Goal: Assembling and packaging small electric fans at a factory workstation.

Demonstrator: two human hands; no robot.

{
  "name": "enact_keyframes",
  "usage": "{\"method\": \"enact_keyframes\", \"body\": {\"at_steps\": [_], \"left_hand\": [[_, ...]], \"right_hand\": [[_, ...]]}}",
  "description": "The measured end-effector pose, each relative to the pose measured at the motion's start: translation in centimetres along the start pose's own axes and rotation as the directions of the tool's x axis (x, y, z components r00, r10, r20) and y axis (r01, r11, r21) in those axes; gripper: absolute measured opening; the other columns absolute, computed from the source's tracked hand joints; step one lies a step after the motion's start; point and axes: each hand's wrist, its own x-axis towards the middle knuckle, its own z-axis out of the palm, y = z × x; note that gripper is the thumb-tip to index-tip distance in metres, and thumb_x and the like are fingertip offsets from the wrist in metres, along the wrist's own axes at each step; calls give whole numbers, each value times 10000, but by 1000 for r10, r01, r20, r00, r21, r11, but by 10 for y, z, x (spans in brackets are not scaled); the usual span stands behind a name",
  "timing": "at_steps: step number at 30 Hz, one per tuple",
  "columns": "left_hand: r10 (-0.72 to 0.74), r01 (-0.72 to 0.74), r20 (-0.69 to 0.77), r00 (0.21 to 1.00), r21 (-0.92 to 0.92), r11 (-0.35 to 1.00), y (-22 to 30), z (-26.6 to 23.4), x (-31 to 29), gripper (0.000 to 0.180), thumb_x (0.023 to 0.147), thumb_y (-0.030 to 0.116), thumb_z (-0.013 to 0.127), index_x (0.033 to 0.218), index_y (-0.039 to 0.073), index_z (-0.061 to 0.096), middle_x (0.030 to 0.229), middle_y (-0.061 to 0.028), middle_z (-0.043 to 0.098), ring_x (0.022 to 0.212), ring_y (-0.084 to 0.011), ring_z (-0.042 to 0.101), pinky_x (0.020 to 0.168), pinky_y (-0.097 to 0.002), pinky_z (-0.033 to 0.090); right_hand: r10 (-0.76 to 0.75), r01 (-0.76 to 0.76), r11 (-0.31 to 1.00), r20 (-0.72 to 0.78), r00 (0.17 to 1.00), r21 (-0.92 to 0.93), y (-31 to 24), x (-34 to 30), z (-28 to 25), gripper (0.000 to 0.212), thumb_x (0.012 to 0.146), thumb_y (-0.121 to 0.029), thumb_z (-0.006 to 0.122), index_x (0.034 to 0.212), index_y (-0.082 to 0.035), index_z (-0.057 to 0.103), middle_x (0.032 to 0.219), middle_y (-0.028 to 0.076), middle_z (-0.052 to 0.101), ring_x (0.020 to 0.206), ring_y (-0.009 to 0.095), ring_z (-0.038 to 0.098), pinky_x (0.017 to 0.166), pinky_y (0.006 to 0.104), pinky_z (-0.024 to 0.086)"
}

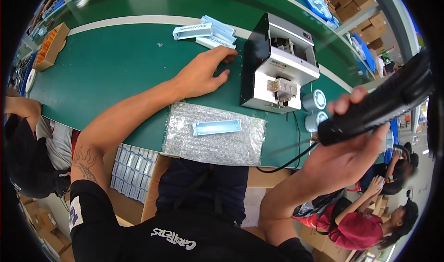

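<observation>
My right hand (344, 158) is wrapped round a thick black handheld tool (384, 102), raised close to the camera; its kind is not clear. A black cord hangs near it. My left hand (201, 72) rests over the green table, thumb apart from the slightly bent fingers, with nothing seen in it. Its fingertips are just below a loose pile of light-blue plastic trough-shaped parts (193, 31) and left of a silver and black bench machine (282, 72). Nearer to me, a single light-blue plastic part (217, 127) lies on a sheet of bubble wrap (180, 132).
Two light-blue round parts (314, 100) stand right of the machine. Below the table edge, an open carton (150, 188) holds rows of light-blue parts. A box of orange items (52, 46) sits at far left. Other people work at both sides.
</observation>
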Motion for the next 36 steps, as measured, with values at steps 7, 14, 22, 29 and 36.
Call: {"method": "enact_keyframes", "body": {"at_steps": [7, 14, 22, 29, 36], "left_hand": [[81, -56, -99, 992, 231, 971, -14, 21, 6, 592, 913, 100, 675, 1467, 39, 475, 1408, -186, 568, 1224, -361, 600, 944, -473, 519], [91, -22, -164, 982, 379, 925, -9, -7, 17, 417, 890, 67, 664, 1296, 37, 577, 1325, -159, 582, 1237, -389, 559, 1049, -459, 449], [303, -70, -288, 908, 610, 790, -73, -56, 88, 449, 880, 125, 671, 1316, 52, 590, 1372, -155, 578, 1285, -361, 553, 1086, -461, 436], [-443, 368, -12, 896, 578, 728, -128, -68, 131, 739, 931, 557, 606, 1493, 86, 514, 1449, -148, 565, 1334, -330, 558, 1125, -522, 383], [-277, 228, 96, 956, 354, 907, -116, -76, 111, 547, 842, 604, 690, 954, 77, 786, 814, -120, 715, 872, -306, 694, 782, -417, 540]], "right_hand": [[169, -256, 947, 374, 912, 196, -5, 27, 0, 473, 1083, -336, 473, 1318, 73, 497, 889, 117, 493, 743, 203, 512, 712, 329, 461], [-33, 71, 993, 358, 933, -94, 46, 83, 67, 241, 1013, -88, 645, 1172, 76, 568, 990, 166, 676, 919, 262, 680, 889, 382, 545], [41, 91, 908, 300, 953, -410, 124, 114, 93, 277, 950, -139, 768, 1121, -1, 601, 966, 123, 752, 936, 194, 735, 877, 329, 555], [129, 6, 898, 277, 952, -441, 148, 110, 82, 298, 939, -162, 789, 1116, -15, 599, 968, 101, 766, 929, 160, 717, 807, 298, 551], [170, -9, 885, 306, 937, -465, 130, 93, 73, 301, 942, -175, 788, 1099, -10, 590, 968, 132, 753, 941, 184, 731, 817, 304, 563]]}}
